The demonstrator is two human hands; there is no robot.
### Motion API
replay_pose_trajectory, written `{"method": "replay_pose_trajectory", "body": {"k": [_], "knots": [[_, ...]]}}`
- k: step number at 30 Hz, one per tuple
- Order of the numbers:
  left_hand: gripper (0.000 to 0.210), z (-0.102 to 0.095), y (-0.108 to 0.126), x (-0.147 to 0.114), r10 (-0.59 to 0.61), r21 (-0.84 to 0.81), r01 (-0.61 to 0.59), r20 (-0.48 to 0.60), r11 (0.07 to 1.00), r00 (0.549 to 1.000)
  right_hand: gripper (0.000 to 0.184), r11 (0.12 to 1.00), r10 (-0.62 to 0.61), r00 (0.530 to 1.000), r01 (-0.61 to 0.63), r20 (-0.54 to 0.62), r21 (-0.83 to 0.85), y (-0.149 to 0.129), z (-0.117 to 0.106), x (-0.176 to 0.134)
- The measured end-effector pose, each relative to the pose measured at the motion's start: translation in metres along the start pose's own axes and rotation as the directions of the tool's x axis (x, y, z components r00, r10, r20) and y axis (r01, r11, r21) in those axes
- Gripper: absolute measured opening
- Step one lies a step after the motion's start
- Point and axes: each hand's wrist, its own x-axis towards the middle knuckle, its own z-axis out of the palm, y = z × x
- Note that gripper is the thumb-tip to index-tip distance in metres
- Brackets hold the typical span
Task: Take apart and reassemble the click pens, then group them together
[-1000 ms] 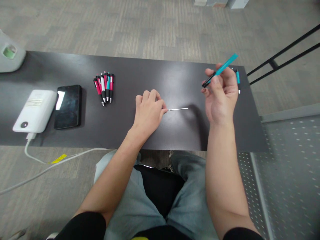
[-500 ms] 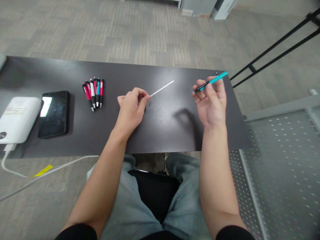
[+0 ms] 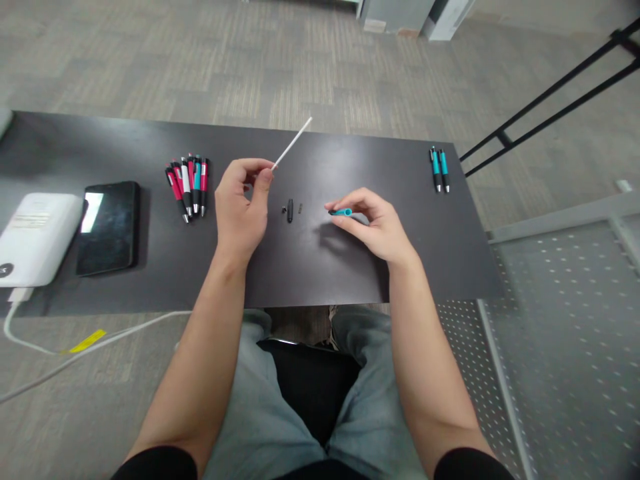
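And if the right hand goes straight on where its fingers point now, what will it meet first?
Probably the small dark spring-like piece, though the right hand seems raised and may pass above it.

The place looks like an office or a similar indoor workroom. Grey-beige carpet (image 3: pixel 200 73), patterned in a patchwork of striped blocks, covers the floor. Over it stands 1 long, narrow dark table (image 3: pixel 345 280) with a plain, smooth top. A black phone (image 3: pixel 107 233) lies towards its left end. Beyond its right end are a perforated grey panel (image 3: pixel 565 300) and a black frame (image 3: pixel 505 138) with 2 parallel rails.
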Motion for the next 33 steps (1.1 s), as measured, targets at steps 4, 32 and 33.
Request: {"method": "replay_pose_trajectory", "body": {"k": [4, 32, 33], "knots": [[0.011, -0.002, -0.001, 0.001, 0.032, -0.052, -0.028, 0.062, 0.998, 0.998, 0.022, 0.983, -0.116, 0.993, 0.118, 0.018, -0.141, 0.006, -0.001, 0.002], [0.022, -0.006, 0.003, 0.003, 0.078, -0.007, -0.080, 0.316, 0.997, 0.946, 0.018, 0.906, -0.156, 0.985, 0.116, -0.067, -0.407, 0.003, -0.019, 0.003], [0.023, -0.005, 0.005, 0.002, 0.082, -0.008, -0.084, 0.306, 0.996, 0.949, 0.018, 0.910, -0.152, 0.986, 0.116, -0.061, -0.397, 0.003, -0.017, 0.003]]}}
